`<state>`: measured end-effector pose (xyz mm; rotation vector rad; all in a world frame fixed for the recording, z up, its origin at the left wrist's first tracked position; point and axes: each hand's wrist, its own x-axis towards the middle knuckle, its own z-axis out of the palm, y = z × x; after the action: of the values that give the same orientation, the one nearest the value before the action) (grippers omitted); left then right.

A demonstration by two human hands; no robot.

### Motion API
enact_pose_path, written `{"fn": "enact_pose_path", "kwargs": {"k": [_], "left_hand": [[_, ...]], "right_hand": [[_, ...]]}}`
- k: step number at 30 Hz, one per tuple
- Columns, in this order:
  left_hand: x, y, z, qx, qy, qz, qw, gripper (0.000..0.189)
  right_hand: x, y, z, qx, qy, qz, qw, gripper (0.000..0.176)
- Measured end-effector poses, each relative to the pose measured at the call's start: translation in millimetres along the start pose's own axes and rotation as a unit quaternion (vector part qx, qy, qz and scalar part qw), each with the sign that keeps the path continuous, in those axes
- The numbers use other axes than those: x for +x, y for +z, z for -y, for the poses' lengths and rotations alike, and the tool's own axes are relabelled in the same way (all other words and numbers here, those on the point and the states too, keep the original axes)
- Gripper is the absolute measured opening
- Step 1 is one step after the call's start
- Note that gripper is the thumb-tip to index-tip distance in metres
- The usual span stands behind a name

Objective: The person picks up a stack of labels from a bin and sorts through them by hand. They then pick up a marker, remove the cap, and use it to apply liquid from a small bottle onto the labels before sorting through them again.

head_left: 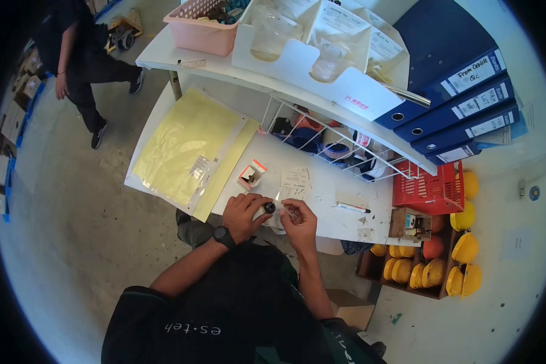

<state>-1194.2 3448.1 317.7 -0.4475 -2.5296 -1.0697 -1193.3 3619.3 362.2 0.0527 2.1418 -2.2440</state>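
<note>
My left hand (247, 216), with a dark watch on its wrist, is closed round a small bottle with a black top (269, 207) at the front edge of the white table (321, 209). Just right of the bottle, my right hand (299, 222) has its fingers pinched together around something small and pale that I cannot make out. A thin whitish strip (278, 198) shows between the two hands. Beyond my left hand stands a small open orange-and-white box (252, 175). A printed paper slip (296, 179) lies beyond my right hand.
A yellow plastic-wrapped sheet (182, 148) covers the table's left side. A marker (352, 207) lies to the right. Above runs a shelf with a pink basket (203, 33) and blue binders (461, 79). Yellow helmets (431, 273) fill a rack at right. A person (82, 67) walks at upper left.
</note>
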Motion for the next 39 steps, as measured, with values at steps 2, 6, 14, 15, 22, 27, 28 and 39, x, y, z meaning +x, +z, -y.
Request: {"fn": "enact_pose_path", "kwargs": {"k": [2, 6, 14, 15, 22, 27, 28, 39], "left_hand": [[-0.6, 1.5, 1.3, 0.002, -0.002, -0.003, 1.0, 0.039], [-1.0, 1.4, 1.7, 0.006, 0.002, -0.013, 1.0, 0.039], [-3.8, 3.9, 6.4, 0.0, -0.003, -0.017, 1.0, 0.039], [-3.8, 4.0, 7.1, 0.003, 0.0, -0.017, 1.0, 0.038], [-5.0, 7.3, 8.8, 0.011, 0.002, -0.032, 0.999, 0.038], [-3.2, 6.5, 8.9, 0.014, -0.002, -0.036, 0.999, 0.038], [-3.1, 6.5, 9.0, 0.012, -0.004, -0.032, 0.999, 0.038], [0.5, 5.9, 7.6, 0.016, -0.008, -0.017, 1.0, 0.039]], "right_hand": [[4.1, 0.6, 2.1, -0.038, 0.021, -0.005, 0.999, 0.019], [13.5, -4.4, 13.8, -0.256, -0.059, 0.057, 0.963, 0.021], [21.5, 6.7, 29.0, -0.371, -0.112, 0.112, 0.915, 0.021], [22.2, 7.7, 31.0, -0.376, -0.107, 0.108, 0.914, 0.02], [22.0, 13.3, 35.7, -0.457, -0.12, 0.135, 0.871, 0.016], [26.1, 17.9, 42.5, -0.46, -0.093, 0.155, 0.869, 0.016], [27.5, 17.7, 44.4, -0.456, -0.079, 0.159, 0.872, 0.016], [25.9, 15.1, 36.0, -0.411, -0.019, 0.125, 0.903, 0.017]]}}
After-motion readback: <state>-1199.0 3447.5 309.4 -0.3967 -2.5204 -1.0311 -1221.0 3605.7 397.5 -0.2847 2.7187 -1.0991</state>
